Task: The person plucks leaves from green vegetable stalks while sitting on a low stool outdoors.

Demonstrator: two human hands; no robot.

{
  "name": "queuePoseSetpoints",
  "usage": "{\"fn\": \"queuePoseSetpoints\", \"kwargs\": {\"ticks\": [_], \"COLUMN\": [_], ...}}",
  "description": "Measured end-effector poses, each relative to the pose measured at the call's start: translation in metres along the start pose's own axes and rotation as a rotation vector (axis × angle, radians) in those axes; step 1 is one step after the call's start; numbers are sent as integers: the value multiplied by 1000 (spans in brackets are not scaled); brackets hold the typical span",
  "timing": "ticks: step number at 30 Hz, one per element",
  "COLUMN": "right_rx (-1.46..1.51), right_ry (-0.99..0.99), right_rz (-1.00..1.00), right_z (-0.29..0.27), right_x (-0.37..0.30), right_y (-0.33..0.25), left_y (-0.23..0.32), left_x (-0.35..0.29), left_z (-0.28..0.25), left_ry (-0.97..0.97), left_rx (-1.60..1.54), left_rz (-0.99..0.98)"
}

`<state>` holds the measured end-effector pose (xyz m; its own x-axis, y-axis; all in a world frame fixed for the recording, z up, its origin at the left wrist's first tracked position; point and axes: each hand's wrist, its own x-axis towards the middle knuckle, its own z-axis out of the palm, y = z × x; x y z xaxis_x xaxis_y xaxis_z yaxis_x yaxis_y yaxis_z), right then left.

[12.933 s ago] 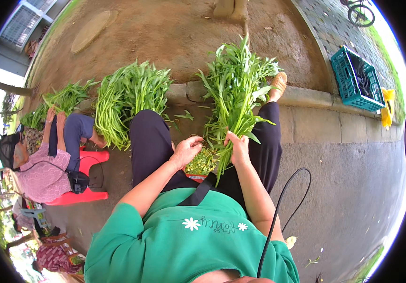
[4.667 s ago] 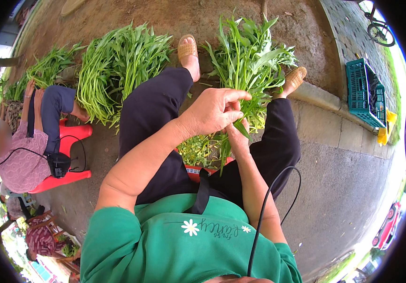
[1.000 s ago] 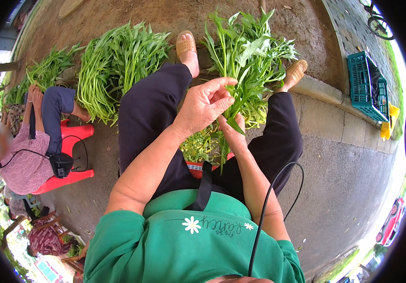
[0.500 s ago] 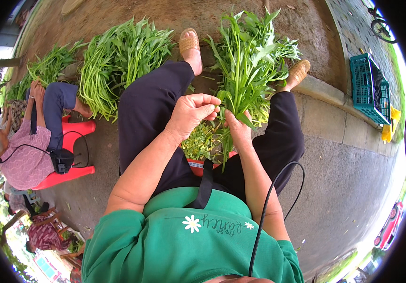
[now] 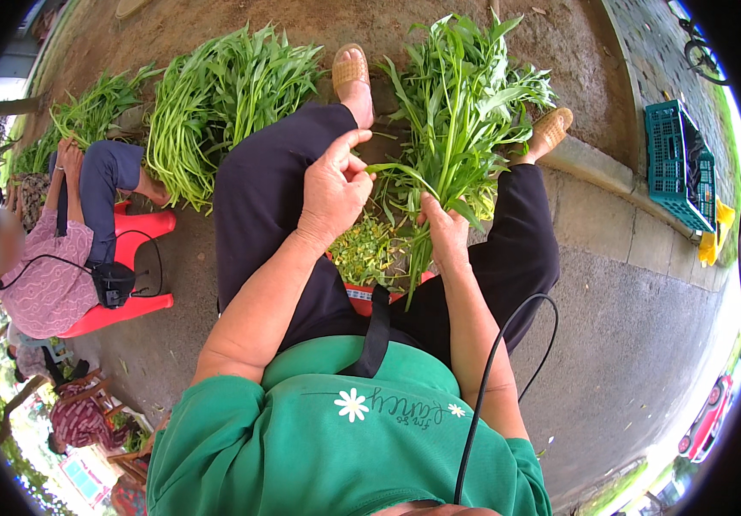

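My right hand point(image 5: 445, 232) is closed around the stems of a bunch of water spinach point(image 5: 452, 129), long green stalks with narrow leaves. The leafy end points away from me, and the cut ends hang below my fist between my knees. To the left, my left hand point(image 5: 334, 191) pinches the tip of a single leaf point(image 5: 396, 169) between thumb and finger, the other fingers raised. That leaf stretches across to the bunch. Below my hands lies a heap of yellowish-green leaf scraps point(image 5: 368, 251), with a red edge point(image 5: 360, 297) in front of it.
A larger pile of water spinach point(image 5: 215, 112) lies left of my left foot. Further left, a person point(image 5: 48, 275) on a red stool point(image 5: 142, 249) handles another pile point(image 5: 99, 112). A teal crate point(image 5: 670, 163) stands at right beside a yellow cloth point(image 5: 714, 234). A black cable point(image 5: 492, 361) crosses my right arm.
My left hand has moved left and away from me, drawing a leaf out sideways from the bunch. The right hand keeps its grip, shifted very slightly right.
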<state>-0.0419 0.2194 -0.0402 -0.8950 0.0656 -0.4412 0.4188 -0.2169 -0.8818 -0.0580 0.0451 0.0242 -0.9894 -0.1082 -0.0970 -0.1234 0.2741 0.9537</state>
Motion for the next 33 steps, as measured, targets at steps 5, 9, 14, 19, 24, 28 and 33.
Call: {"fn": "queuePoseSetpoints", "kwargs": {"ticks": [5,9,14,19,24,28,33], "right_rx": [-40,-30,-10,-7,-86,-113,-92], "right_ry": [-11,-56,-54,-61,-63,-71,-80], "right_rz": [53,-8,-24,-24,-34,-34,-36], "right_z": [-2,0,2,3,-2,-2,-1], "right_x": [1,-1,-2,-3,1,3,3], "right_y": [5,3,2,1,12,15,15], "left_y": [10,11,4,0,3,-4,-6], "left_x": [4,5,7,10,19,23,25], "left_z": [-5,-6,-4,0,5,7,5], "left_ry": [118,149,175,238,342,403,413], "left_rx": [74,120,97,167,456,412,362], "left_rz": [147,213,235,287,469,496,454]}}
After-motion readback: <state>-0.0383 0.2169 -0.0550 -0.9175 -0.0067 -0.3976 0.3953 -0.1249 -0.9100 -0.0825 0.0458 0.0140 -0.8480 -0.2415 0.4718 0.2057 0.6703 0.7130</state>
